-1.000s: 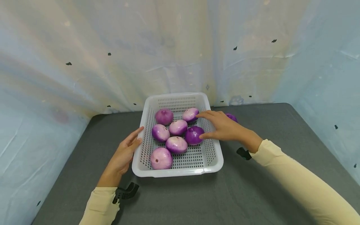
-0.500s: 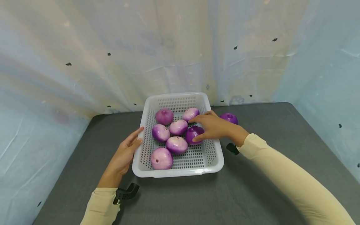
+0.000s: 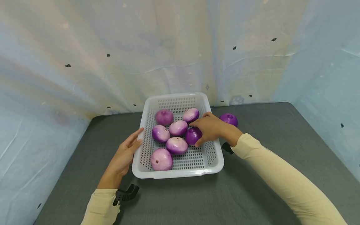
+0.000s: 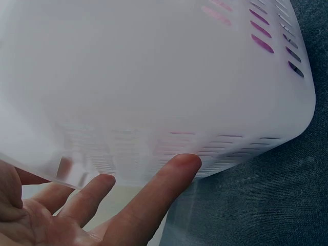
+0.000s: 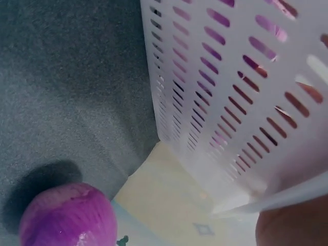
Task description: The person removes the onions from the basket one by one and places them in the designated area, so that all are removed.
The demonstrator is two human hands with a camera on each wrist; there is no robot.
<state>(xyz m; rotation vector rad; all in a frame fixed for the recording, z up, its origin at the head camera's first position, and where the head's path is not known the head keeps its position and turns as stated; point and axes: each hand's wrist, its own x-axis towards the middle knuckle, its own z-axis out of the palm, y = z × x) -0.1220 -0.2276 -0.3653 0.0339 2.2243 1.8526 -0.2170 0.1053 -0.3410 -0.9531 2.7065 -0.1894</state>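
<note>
**Dark purple onion (image 3: 192,136) held by the right hand (image 3: 211,127) inside the white basket (image 3: 175,174)**

The dark purple onion is found near the right wall of the white basket, among six other onions (image 3: 176,146). It is gripped between curled fingers at its far side and the thumb at its near side; part of that hold is hidden by the hand itself. The left rim is touched by the left hand (image 3: 122,157), whose fingers are spread apart and fairly straight, with nothing clamped in them.

A sure grip is best taken round the widest part of the bulb — the skin looks glossy and could well slip under a shallow pinch. Pressure should be shared evenly by thumb and fingers, so that the bulb is not rolled into its neighbours. Since the right rim is crossed by the hand, leaning on it is best avoided, or the basket might be tilted; light steadying at the left rim should be enough.

In the left wrist view, fingertips are shown beneath the rim, by the slotted outer wall, a part concealed from the head camera. In the right wrist view, the loose onion (image 5: 69,218) is seen on the grey tabletop (image 5: 77,92), apart from the basket wall, with its shadow beside it. The full layout inside the basket is given only from the head — the gripped onion cannot be made out clearly from either wrist.
</note>
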